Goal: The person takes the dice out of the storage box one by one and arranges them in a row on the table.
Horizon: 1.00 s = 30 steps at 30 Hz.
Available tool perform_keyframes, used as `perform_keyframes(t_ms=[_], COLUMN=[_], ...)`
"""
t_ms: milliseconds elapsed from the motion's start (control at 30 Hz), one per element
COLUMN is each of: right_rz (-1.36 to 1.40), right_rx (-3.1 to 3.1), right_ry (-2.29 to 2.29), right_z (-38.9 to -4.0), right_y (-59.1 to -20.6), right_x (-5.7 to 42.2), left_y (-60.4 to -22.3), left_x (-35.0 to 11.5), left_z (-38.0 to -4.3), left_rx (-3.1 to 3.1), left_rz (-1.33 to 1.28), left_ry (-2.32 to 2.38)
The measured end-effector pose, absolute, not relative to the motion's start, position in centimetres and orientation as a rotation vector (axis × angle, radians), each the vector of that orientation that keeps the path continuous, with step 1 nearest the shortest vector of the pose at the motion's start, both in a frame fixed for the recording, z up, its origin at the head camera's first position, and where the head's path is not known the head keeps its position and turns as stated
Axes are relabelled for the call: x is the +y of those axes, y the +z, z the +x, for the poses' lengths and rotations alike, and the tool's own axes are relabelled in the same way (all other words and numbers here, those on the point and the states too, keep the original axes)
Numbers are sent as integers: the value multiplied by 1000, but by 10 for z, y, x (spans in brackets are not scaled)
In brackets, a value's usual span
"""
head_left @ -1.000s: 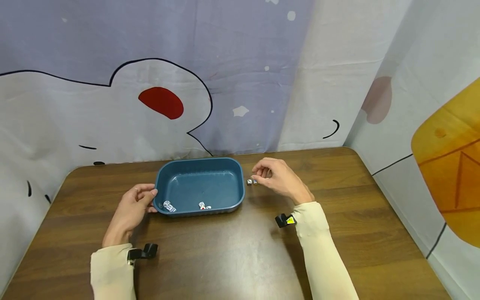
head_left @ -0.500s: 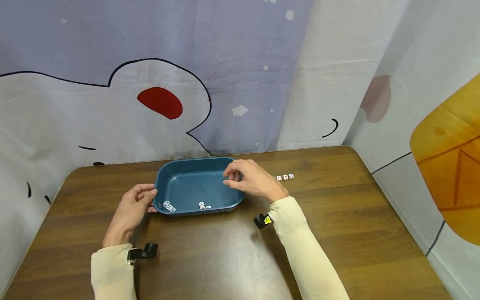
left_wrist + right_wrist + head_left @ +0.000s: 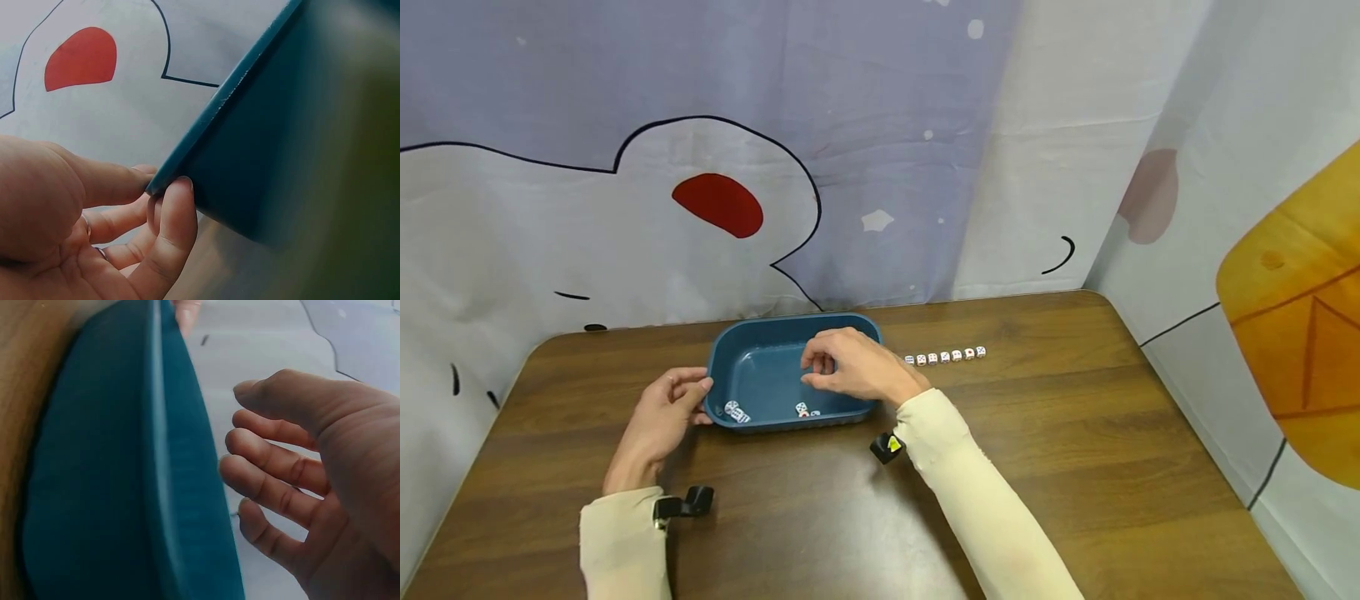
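My left hand (image 3: 661, 418) pinches the left front corner of a dark blue rectangular plastic tub (image 3: 767, 323). In the left wrist view, thumb and fingers (image 3: 178, 231) close on the tub's rim (image 3: 206, 119). Over the tub's right half hovers my right hand (image 3: 853, 367), fingers loosely bent; the right wrist view shows a gap between thumb and fingertips, with nothing held. Several white dice (image 3: 737, 412) lie in the tub's front left corner. A few more dice (image 3: 802, 409) sit near the middle of its front wall.
Right of the tub, several white dice (image 3: 945, 357) stand in a straight row on the brown wooden table (image 3: 820, 517). The row's left end runs behind my right wrist. A printed cloth (image 3: 880, 150) hangs along the table's back edge.
My right hand has moved left, from beside the row of dice to above the tub, uncovering more of the row. The left hand and tub have stayed put.
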State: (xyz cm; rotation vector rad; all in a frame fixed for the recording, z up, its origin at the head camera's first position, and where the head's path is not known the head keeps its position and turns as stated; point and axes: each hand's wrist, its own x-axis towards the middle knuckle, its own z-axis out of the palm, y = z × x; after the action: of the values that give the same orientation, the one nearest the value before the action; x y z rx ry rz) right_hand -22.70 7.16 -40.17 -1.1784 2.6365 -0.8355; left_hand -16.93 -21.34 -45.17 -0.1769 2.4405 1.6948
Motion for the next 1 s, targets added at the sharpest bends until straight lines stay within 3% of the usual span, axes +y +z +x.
perform_keyframes(t_ms=[1000], right_rz=[-1174], right_rx=[2494], right_ry=[-584], right_z=[-240], right_y=[-434], right_x=[3], left_y=[-451], left_x=[-205], left_z=[-172], left_rx=[2433], left_rz=[-195], left_ry=[1703])
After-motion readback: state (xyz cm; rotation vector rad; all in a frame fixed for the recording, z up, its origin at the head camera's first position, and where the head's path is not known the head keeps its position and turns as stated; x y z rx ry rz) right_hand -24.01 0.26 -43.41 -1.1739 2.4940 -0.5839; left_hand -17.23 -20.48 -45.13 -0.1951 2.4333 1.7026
